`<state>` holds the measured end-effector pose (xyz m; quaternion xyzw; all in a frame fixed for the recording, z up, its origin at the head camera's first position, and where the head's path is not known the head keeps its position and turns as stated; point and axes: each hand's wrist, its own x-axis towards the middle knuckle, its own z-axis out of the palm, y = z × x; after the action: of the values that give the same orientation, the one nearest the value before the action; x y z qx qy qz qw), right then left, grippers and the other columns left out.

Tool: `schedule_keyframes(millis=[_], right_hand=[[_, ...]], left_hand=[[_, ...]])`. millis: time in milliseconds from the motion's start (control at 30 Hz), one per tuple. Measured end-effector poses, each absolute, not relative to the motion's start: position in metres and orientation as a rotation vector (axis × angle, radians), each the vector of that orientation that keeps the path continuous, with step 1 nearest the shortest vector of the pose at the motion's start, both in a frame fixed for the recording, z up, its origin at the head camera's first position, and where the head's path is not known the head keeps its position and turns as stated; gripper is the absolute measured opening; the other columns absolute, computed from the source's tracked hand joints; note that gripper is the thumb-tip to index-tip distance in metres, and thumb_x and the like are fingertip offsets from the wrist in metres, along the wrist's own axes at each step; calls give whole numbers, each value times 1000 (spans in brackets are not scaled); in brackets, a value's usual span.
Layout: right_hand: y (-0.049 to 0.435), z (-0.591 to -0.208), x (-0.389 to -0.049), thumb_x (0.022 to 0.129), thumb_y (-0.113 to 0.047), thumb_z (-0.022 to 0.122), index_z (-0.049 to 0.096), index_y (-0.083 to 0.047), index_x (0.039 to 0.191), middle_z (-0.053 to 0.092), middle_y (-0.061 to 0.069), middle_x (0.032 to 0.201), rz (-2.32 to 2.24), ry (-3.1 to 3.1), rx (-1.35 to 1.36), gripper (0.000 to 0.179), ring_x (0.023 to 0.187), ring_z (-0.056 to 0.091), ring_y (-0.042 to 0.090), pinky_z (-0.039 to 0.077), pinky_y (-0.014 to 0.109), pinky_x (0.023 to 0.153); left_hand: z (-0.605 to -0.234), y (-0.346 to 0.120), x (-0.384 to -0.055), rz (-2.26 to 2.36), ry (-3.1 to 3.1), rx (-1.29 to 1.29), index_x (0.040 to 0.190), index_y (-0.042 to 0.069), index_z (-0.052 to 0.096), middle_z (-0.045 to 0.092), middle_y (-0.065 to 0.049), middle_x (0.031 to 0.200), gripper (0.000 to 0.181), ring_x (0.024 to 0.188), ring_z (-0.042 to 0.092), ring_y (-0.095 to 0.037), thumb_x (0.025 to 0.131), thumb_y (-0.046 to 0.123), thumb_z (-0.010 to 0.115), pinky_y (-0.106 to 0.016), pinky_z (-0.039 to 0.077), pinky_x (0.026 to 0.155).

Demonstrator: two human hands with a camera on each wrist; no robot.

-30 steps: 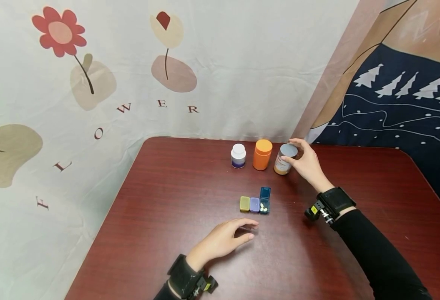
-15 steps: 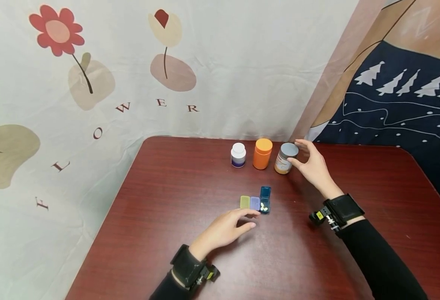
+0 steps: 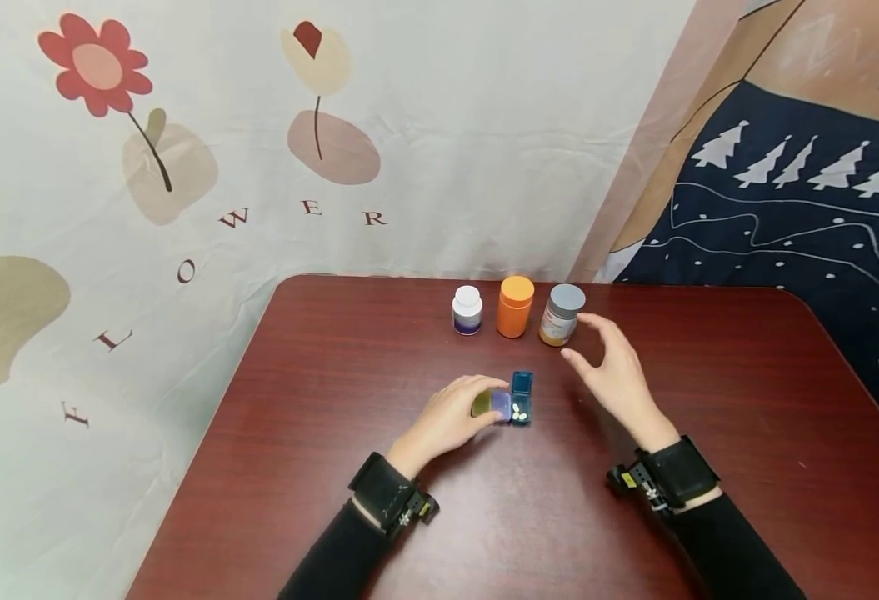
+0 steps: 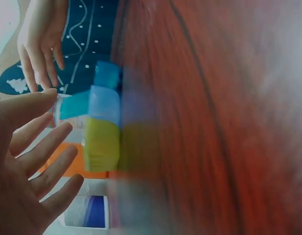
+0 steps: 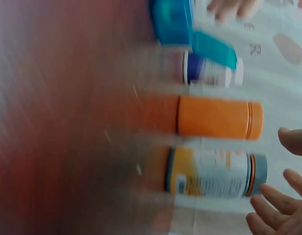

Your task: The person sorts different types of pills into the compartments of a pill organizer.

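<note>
Pillbox (image 3: 504,405) lies nearer you than the orange bottle (image 3: 515,310); your left hand (image 3: 450,414), left of that bottle, and right hand (image 3: 616,372), right of it, have fingers apart. Likely light and stiff; pinch its closed compartments (image 4: 103,137), lest pills (image 3: 518,412) spill.

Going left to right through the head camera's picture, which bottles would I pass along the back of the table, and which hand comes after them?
White bottle → orange bottle → grey-lidded bottle → right hand.
</note>
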<state>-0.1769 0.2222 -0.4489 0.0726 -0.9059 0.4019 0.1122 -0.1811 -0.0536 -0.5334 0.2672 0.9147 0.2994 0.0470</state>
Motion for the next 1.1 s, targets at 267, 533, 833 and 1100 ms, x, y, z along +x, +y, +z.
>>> schedule_keyframes(millis=[267, 533, 833, 1100], right_hand=[[202, -481, -161, 104, -36, 79, 56, -3, 159, 60, 28, 156, 1107, -2853, 436, 68, 144, 54, 49, 47, 70, 116], [193, -508, -163, 101, -49, 80, 56, -8, 160, 66, 24, 149, 990, -2942, 597, 76, 135, 62, 43, 57, 64, 106], [192, -511, -147, 101, -43, 82, 58, -13, 159, 69, 19, 145, 957, -2867, 694, 70, 129, 65, 35, 59, 54, 101], [178, -481, -111, 93, -17, 90, 68, -1, 145, 69, 20, 147, 723, -2889, 761, 59, 138, 64, 43, 54, 68, 109]], left_hand=[[-535, -54, -193, 861, 2772, 814, 151, 34, 65, 71, 8, 150, 56, 136, 67, -18, 99, 45, 84, -48, 59, 108], [-479, -50, -169, 734, 2816, 711, 142, 16, 73, 75, -5, 144, 51, 133, 69, -28, 95, 28, 90, -52, 58, 110], [-487, -49, -169, 733, 2870, 689, 127, 15, 82, 81, -1, 125, 38, 115, 71, -23, 93, 27, 92, -44, 61, 94], [-523, -51, -187, 791, 2874, 692, 124, 25, 85, 81, 7, 119, 41, 105, 74, -16, 87, 37, 96, -35, 58, 83]])
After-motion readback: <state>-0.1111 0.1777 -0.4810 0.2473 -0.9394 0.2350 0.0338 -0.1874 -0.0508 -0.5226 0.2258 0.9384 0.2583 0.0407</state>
